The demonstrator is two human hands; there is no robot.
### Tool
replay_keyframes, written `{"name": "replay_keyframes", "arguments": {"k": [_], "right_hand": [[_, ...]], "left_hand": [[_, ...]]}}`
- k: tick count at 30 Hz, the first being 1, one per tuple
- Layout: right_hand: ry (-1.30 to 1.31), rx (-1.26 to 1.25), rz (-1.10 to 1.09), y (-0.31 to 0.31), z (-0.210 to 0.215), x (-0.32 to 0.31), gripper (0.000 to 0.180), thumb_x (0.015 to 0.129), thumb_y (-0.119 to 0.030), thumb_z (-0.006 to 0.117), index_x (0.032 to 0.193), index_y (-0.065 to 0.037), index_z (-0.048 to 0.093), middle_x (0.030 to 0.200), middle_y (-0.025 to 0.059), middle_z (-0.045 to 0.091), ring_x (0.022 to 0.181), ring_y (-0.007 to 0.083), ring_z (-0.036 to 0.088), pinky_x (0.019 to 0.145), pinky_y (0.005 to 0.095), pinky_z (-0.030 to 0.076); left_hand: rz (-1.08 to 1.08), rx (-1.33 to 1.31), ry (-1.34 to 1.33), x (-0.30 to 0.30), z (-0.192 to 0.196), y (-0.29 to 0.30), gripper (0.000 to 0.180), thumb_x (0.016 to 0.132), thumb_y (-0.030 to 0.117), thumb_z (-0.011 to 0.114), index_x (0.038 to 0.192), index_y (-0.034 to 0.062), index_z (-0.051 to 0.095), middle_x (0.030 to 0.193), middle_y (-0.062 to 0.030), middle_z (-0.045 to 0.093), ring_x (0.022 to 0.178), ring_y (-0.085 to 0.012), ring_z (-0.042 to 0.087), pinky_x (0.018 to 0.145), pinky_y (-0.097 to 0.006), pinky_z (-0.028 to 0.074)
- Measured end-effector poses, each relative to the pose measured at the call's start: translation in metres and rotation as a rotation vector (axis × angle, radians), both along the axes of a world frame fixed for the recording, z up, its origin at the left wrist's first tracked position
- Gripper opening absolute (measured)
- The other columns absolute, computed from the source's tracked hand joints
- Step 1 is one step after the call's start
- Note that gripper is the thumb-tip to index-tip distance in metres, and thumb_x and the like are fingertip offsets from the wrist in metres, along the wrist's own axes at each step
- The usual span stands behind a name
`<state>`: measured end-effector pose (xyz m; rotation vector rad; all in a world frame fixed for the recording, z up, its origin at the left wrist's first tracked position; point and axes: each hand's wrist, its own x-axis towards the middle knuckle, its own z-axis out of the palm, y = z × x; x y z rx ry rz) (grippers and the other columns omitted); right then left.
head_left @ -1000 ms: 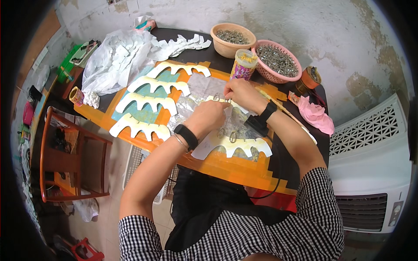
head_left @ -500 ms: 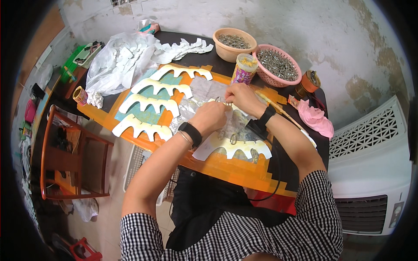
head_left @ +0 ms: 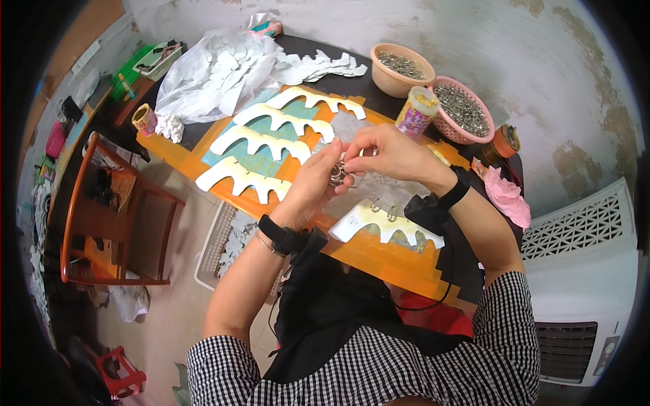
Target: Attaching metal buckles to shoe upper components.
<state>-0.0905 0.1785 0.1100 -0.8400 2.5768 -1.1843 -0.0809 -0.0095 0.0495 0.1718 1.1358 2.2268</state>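
View from above of a person in a black-and-white checked shirt working at a dark tabletop (head_left: pixel 379 108). Both hands are raised just above the work, close together, fingertips meeting. The left hand (head_left: pixel 317 181) is pinched around a small cluster of metal rings (head_left: pixel 337 174); a black wristband sits on that wrist. The right hand (head_left: pixel 387 154) curls over from the other side w/ fingers closed on the same cluster; whether they grip a single ring is too small to tell. Below the hands lies an orange board (head_left: pixel 365 250) carrying cream scalloped cut-outs (head_left: pixel 261 141) in rows, some on a teal backing; one more cut-out (head_left: pixel 386 227) lies near the right wrist w/ a couple of rings on it. Behind the hands: a patterned round tub w/ yellow lid (head_left: pixel 414 111), a tan bowl (head_left: pixel 402 68) and a pink basket (head_left: pixel 464 108), both filled w/ small metal pieces. A copper-coloured spool (head_left: pixel 502 143) and pink cloth (head_left: pixel 508 197) sit at the right edge. White plastic bags (head_left: pixel 213 74) are heaped at the far left of the tabletop. Left of it, on the floor, an orange-framed chair (head_left: pixel 108 216); a white grilled appliance (head_left: pixel 582 271) stands right.
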Motion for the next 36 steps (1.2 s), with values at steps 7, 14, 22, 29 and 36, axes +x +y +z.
{"name": "replay_keyframes", "arguments": {"k": [7,14,22,29,36], "right_hand": [[-0.464,-0.095,-0.021,-0.044,0.006,-0.017,0.009,0.083,-0.012,0.072,0.087,-0.004,0.069,0.083,0.0009,0.066,0.071,0.0056,0.056,0.062,0.0222,0.043],[-0.571,-0.3,-0.083,-0.07,-0.022,-0.053,0.018,0.089,-0.013,0.069,0.102,-0.002,0.065,0.085,0.0006,0.064,0.073,0.006,0.059,0.068,0.0207,0.049],[-0.47,-0.289,-0.025,-0.13,-0.052,-0.077,0.011,0.091,-0.005,0.063,0.1,0.002,0.065,0.088,0.0055,0.068,0.072,0.0096,0.066,0.067,0.0216,0.052],[-0.487,-0.285,-0.059,-0.184,-0.069,-0.101,0.01,0.088,-0.001,0.063,0.095,0.006,0.064,0.088,0.0086,0.067,0.075,0.0152,0.07,0.07,0.0248,0.058],[-0.368,-0.08,-0.079,-0.197,-0.079,-0.105,0.007,0.086,-0.001,0.064,0.089,0.005,0.066,0.079,0.0074,0.068,0.065,0.0124,0.067,0.061,0.0241,0.054]], "left_hand": [[0.08,0.058,-0.065,0.011,-0.008,-0.045,0.038,0.104,0.039,0.047,0.106,0.0032,0.06,0.091,-0.0066,0.065,0.064,-0.0062,0.05,0.052,-0.018,0.038],[0.292,-0.263,0.083,0.031,-0.011,-0.108,0.03,0.102,0.027,0.05,0.112,0.0007,0.063,0.083,0.0005,0.06,0.066,-0.0038,0.049,0.053,-0.018,0.034],[0.607,-0.709,0.342,0.022,-0.037,-0.164,0.025,0.096,0.011,0.049,0.108,-0.0016,0.066,0.079,-0.0061,0.065,0.063,-0.0112,0.057,0.058,-0.026,0.046],[0.696,-1.075,0.614,-0.007,-0.042,-0.179,0.024,0.088,0.01,0.049,0.095,-0.0014,0.069,0.083,-0.0188,0.066,0.077,-0.0353,0.064,0.075,-0.041,0.05],[0.63,-1.102,0.579,-0.011,-0.042,-0.183,0.022,0.088,0.009,0.049,0.097,0.0005,0.067,0.085,-0.0196,0.066,0.081,-0.0359,0.063,0.076,-0.042,0.049]]}}
